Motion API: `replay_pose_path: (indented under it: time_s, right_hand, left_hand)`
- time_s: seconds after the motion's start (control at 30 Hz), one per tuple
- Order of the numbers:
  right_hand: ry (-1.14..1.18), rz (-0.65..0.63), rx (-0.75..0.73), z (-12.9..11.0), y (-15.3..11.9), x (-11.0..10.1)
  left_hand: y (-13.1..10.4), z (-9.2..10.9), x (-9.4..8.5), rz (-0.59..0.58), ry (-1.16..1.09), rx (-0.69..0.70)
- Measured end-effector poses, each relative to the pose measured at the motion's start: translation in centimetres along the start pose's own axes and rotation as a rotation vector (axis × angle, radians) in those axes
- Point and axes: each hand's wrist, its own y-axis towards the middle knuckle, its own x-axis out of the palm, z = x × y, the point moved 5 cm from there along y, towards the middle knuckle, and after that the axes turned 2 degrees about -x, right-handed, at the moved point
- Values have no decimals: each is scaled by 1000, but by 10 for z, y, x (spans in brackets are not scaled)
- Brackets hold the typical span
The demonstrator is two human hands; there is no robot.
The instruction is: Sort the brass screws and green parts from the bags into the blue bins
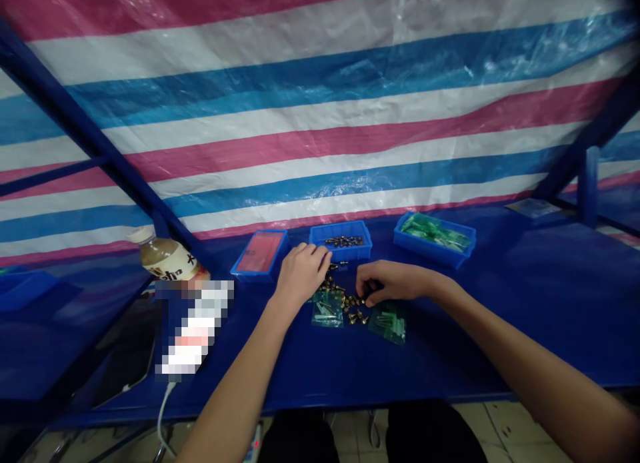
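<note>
My left hand (301, 271) rests on the blue table, fingers curled, next to the middle blue bin (341, 243) of small brass parts. My right hand (387, 282) lies palm down with its fingertips pinched among loose brass parts (350, 306) scattered between the hands. Whether either hand holds a part is hidden by the fingers. Small green plastic pieces lie in two clumps below the hands, one on the left (327, 310) and one on the right (390, 323).
A blue bin with a red sheet (260, 253) stands left, a blue bin of green pieces (434, 238) right. A drink bottle (167, 260), a phone (127, 356) and a white cable (165, 410) lie at left. A striped tarp hangs behind; blue frame bars cross both sides.
</note>
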Motion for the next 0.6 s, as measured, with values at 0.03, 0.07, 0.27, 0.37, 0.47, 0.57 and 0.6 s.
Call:
replay_pose_path:
  time_s: [0.03, 0.07, 0.27, 0.37, 0.47, 0.57, 0.6]
  right_hand:
    - [-7, -6, -11, -1, 0, 1]
    - [-17, -5, -15, -1, 1, 2]
    - [-105, 92, 5, 3, 2, 2]
    - [-102, 172, -6, 3, 1, -4]
    - [-74, 296, -38, -1, 0, -13]
    - [-14, 437, -22, -4, -3, -21]
    - [16, 469, -8, -4, -3, -23]
  left_hand:
    - [0, 1, 0, 2, -5, 2]
    - [0, 1, 1, 5, -10, 5]
    - [0, 10, 4, -8, -87, 37]
    - [-1, 15, 3, -17, -162, 75]
    - [-2, 21, 0, -26, -265, 123]
    - [-3, 28, 0, -59, -373, 134]
    - [-4, 29, 1, -74, -400, 128]
